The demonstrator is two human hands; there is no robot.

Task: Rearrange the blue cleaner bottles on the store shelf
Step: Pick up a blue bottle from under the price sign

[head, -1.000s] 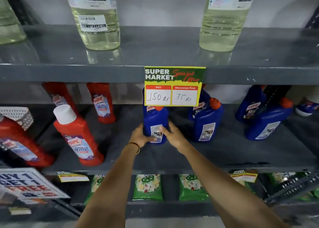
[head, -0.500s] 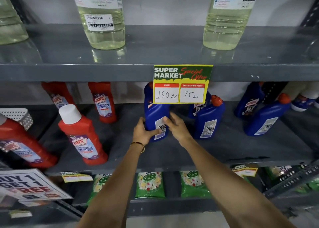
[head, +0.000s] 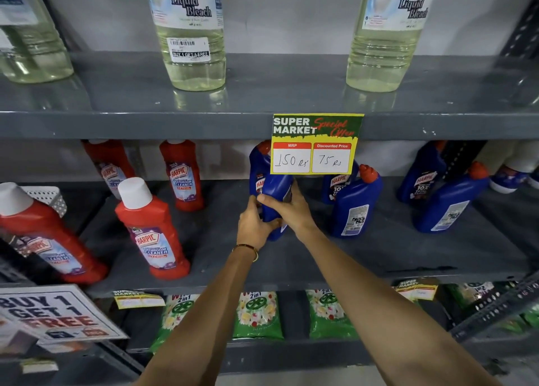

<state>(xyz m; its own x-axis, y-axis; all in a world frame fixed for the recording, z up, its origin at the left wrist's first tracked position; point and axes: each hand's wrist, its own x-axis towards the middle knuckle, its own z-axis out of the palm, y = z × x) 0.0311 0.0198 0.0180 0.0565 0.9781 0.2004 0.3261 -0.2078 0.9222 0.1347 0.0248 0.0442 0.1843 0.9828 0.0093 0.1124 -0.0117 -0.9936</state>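
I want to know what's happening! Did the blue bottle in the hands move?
Yes. The held blue bottle has turned and lifted toward the price sign, its back label now mostly hidden.

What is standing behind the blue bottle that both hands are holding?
Another blue bottle stands behind the held blue bottle; the price tag covers part of it.

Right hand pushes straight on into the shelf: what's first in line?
Right hand already grips the held blue plastic cleaner bottle. Beyond it, probably the second blue bottle behind; depth unclear.
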